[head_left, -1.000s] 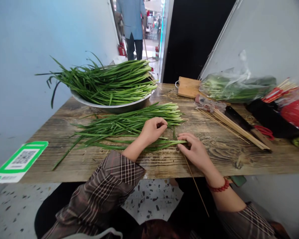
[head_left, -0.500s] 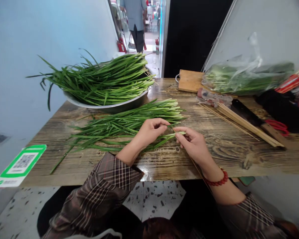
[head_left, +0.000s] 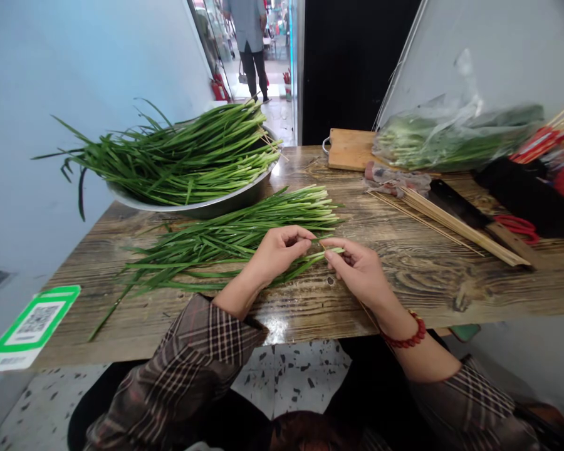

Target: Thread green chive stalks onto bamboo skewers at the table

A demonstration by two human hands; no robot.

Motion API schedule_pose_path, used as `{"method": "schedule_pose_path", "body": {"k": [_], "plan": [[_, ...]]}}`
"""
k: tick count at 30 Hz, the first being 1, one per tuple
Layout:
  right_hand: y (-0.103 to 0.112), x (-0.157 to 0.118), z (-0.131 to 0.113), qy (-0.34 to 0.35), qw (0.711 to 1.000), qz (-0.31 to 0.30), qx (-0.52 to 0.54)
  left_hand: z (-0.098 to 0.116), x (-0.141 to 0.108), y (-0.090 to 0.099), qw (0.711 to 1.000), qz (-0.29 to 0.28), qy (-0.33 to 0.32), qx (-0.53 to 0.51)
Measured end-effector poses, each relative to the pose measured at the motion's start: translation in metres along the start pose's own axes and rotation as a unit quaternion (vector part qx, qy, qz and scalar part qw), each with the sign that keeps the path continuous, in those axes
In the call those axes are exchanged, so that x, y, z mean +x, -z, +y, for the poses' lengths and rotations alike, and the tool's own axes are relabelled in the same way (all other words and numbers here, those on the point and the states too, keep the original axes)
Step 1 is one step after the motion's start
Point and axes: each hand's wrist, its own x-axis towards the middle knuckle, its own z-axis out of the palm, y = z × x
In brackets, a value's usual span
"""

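Observation:
My left hand (head_left: 286, 247) pinches a thin green chive stem near the front of a loose pile of chives (head_left: 207, 238) on the wooden table. Close to its right, my right hand (head_left: 355, 263) has fingers and thumb closed on a thin wooden skewer (head_left: 367, 313), whose tip is at the stem. The skewer runs down under the palm toward the table's front edge. Pale chive ends (head_left: 331, 252) show by the right fingers. Behind the pile stands a metal bowl (head_left: 216, 205) heaped with more chives (head_left: 192, 150).
A cutting board (head_left: 350, 149), a plastic bag of greens (head_left: 451, 141), a bundle of skewers (head_left: 465, 225) and a knife (head_left: 460, 203) lie at right. A green QR card (head_left: 35, 326) is at the left edge. A person (head_left: 248, 37) stands beyond the doorway.
The whole view has shifted slightly, so the table things appear further left. Both hands keep nearly the same pose at the stem and skewer.

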Motion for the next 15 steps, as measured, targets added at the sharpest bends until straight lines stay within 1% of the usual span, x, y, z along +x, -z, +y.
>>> {"method": "schedule_pose_path", "body": {"k": [3,6,9,15], "plan": [[-0.001,0.0002,0.0024,-0.013,1.0,0.006,0.004,-0.0016,0.0001,-0.0003,1.0,0.001,-0.012,0.025],[-0.0015,0.0003,0.0047,-0.022,0.999,0.014,0.034,-0.0038,0.0006,0.0001,0.999,0.001,-0.024,0.046],[-0.0007,-0.0005,0.0048,-0.007,0.999,0.004,0.048,-0.0049,0.001,0.001,0.998,0.004,-0.036,0.059],[0.0002,-0.0029,0.0027,0.025,1.0,-0.009,0.015,-0.0046,0.001,0.0017,0.994,0.001,-0.07,0.088]]}}
